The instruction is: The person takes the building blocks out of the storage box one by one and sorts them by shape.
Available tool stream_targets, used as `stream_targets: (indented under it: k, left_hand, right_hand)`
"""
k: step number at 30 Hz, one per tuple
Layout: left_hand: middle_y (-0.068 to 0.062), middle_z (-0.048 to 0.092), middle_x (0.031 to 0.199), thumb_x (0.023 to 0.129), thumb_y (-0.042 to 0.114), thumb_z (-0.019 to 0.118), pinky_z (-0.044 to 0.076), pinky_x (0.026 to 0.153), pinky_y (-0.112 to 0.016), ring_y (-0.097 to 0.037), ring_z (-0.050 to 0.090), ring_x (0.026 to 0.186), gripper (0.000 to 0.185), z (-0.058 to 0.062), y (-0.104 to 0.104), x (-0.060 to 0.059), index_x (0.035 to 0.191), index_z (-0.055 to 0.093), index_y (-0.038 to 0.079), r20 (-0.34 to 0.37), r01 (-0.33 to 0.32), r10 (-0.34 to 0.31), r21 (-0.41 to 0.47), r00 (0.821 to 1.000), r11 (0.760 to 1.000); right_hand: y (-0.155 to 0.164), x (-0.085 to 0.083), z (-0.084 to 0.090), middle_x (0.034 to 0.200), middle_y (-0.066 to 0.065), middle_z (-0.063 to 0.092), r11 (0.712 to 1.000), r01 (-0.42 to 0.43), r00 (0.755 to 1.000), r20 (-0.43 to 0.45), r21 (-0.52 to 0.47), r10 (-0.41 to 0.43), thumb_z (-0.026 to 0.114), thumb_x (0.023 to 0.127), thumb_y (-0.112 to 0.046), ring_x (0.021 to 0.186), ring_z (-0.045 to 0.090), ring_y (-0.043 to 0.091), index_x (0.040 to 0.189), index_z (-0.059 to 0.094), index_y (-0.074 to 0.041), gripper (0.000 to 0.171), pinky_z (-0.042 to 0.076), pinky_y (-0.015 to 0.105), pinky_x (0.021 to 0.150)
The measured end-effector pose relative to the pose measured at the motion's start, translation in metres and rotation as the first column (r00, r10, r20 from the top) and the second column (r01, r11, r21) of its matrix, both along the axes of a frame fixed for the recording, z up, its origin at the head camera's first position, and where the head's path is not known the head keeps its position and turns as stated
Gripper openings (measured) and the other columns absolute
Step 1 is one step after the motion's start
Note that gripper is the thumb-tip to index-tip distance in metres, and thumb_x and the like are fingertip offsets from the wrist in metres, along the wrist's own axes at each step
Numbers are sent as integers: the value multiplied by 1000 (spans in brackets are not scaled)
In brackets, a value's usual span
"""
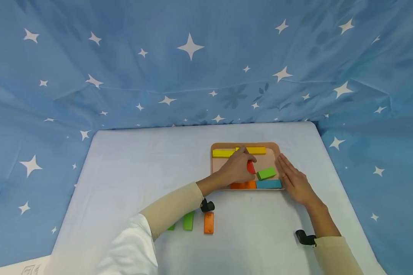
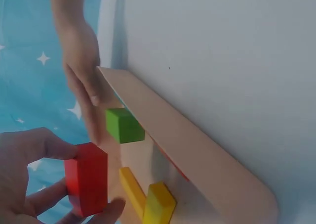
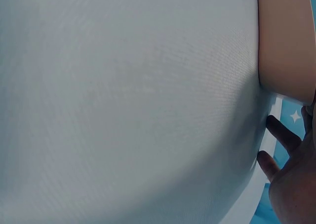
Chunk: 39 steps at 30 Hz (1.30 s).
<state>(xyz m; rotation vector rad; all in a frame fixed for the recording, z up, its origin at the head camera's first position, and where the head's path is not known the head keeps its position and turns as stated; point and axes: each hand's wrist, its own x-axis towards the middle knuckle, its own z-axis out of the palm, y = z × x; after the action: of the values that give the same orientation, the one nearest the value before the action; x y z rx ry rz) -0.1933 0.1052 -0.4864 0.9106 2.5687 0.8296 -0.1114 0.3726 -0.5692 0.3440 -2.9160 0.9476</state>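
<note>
A wooden tray (image 1: 216, 168) lies on the white table. My left hand (image 1: 243, 165) is over the tray and pinches a red block (image 1: 251, 167), held upright between thumb (image 2: 44, 144) and fingers; the red block (image 2: 89, 177) hangs just above the tray floor. In the tray are two yellow blocks (image 1: 223, 153) (image 1: 254, 150) at the far side, a tilted green block (image 1: 266, 173), a blue block (image 1: 268, 184) and an orange block (image 1: 242, 186) along the near wall. My right hand (image 1: 291, 176) lies flat, fingers straight, against the tray's right rim.
Near my left forearm, a green block (image 1: 188, 220) and an orange block (image 1: 208, 222) lie loose on the table, with another green piece (image 1: 171, 227) partly hidden by the sleeve. Blue star-patterned cloth (image 1: 192, 57) surrounds the table.
</note>
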Motion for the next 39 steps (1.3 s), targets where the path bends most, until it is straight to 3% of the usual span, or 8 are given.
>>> stream_targets:
  k: [7, 12, 16, 25, 32, 39]
  left_hand:
    - [-4, 56, 124, 80, 21, 84, 47, 70, -13, -11, 53, 96, 49, 13, -26, 19, 127, 74, 11, 17, 34, -35, 14, 999, 999]
    - [-3, 57, 122, 78, 21, 88, 48, 71, -15, -11, 52, 100, 50, 21, -43, 38, 126, 75, 14, 86, 14, -12, -19, 996, 1000]
    - [-1, 57, 114, 76, 20, 90, 47, 68, -17, -11, 51, 94, 50, 23, -55, 57, 124, 76, 12, 140, 44, -36, -57, 989, 997]
    - [4, 52, 105, 75, 16, 90, 48, 63, -18, -8, 52, 82, 46, 1, -74, 91, 119, 75, 11, 246, 87, -71, -57, 967, 995]
    - [3, 53, 105, 75, 18, 93, 47, 63, -15, -6, 50, 82, 44, -16, -77, 107, 115, 76, 14, 242, 125, -96, -108, 966, 986]
    - [1, 55, 104, 75, 16, 92, 45, 62, -14, -5, 49, 76, 44, -20, -74, 121, 116, 77, 12, 202, 168, -137, -144, 970, 975]
  right_hand:
    - [0, -2, 3, 175, 7, 19, 1000, 13, 998, 54, 9, -14, 43, 111, -13, 154, 29, 47, 166, 25, -10, 58, 27, 79, 107]
    - [-1, -2, 5, 175, 6, 17, 1000, 12, 997, 74, 17, -13, 41, 112, -16, 155, 27, 45, 166, 24, -11, 58, 26, 79, 109]
    - [0, -2, 5, 175, 6, 16, 1000, 9, 997, 77, 16, -10, 41, 112, -16, 156, 25, 45, 166, 23, -11, 58, 25, 80, 108]
    - [-2, -4, 5, 176, 5, 13, 999, 13, 995, 102, 30, -16, 39, 112, -18, 157, 23, 44, 167, 20, -13, 59, 23, 81, 109]
    - [-2, -5, 6, 176, 5, 13, 999, 17, 995, 96, 32, -20, 39, 112, -19, 158, 22, 42, 167, 20, -13, 58, 23, 80, 110]
    - [-2, -4, 4, 176, 5, 13, 999, 11, 996, 93, 30, -14, 40, 112, -18, 158, 21, 41, 167, 20, -12, 59, 24, 79, 111]
